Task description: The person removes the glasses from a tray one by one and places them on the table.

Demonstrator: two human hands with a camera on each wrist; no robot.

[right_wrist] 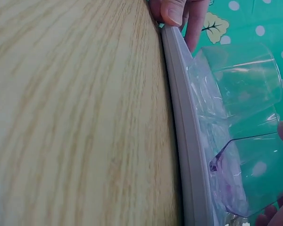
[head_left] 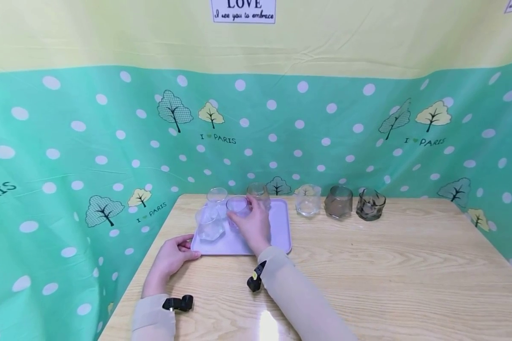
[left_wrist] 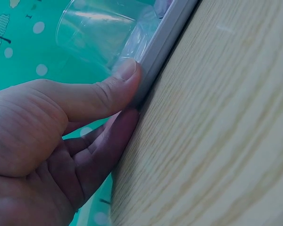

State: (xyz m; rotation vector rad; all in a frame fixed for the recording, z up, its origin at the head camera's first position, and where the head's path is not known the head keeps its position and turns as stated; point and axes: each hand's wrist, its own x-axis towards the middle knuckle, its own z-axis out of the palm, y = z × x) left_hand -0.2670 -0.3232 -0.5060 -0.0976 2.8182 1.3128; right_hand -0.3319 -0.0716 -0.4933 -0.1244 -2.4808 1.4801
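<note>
Dotted green cloth (head_left: 281, 121) behind a wooden surface (head_left: 367, 265). At centre-left of the frame, over the lilac tray (head_left: 283, 227), a faintly purple glass (head_left: 238, 205), held squarely in the right grip (head_left: 257, 221): thumb at its near left, fingers round the far right, long axis apparently close to upright. Base contact with the tray hidden. Left grip (head_left: 172, 255) closed round the tray's near left corner, farther from the purple glass. Just left of that glass, a clear tumbler (head_left: 210, 228), probably the tightest clearance for any sideways shift.
</note>
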